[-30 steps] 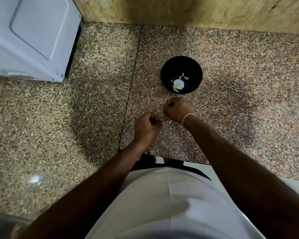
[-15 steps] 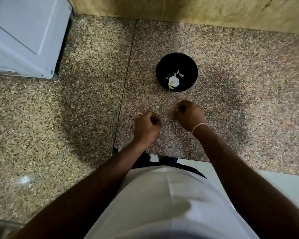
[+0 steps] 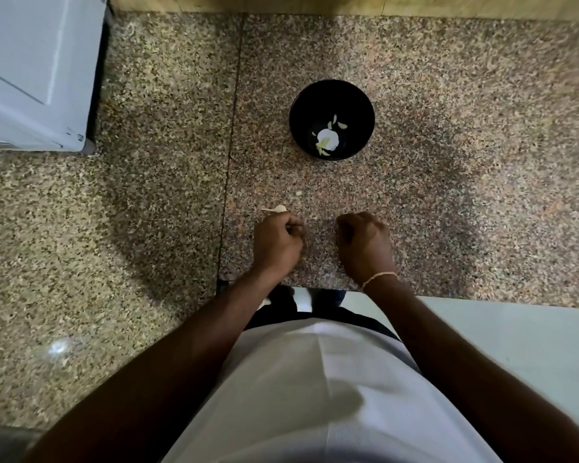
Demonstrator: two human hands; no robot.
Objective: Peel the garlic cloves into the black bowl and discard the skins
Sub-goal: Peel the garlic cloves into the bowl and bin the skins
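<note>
No legible txt or labels anywhere.

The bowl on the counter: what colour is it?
Black; the bowl shows clearly in the head view.

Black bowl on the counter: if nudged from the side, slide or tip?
Probably slides. The black bowl stands upright on the flat speckled counter, looks deep and round, and holds only a few garlic pieces, so likely light. A high push might rock it.

White shirt [image 3: 315,396], bare forearms, thin pale string bracelet [image 3: 380,278] on right wrist, dark trousers [image 3: 281,300]
</note>
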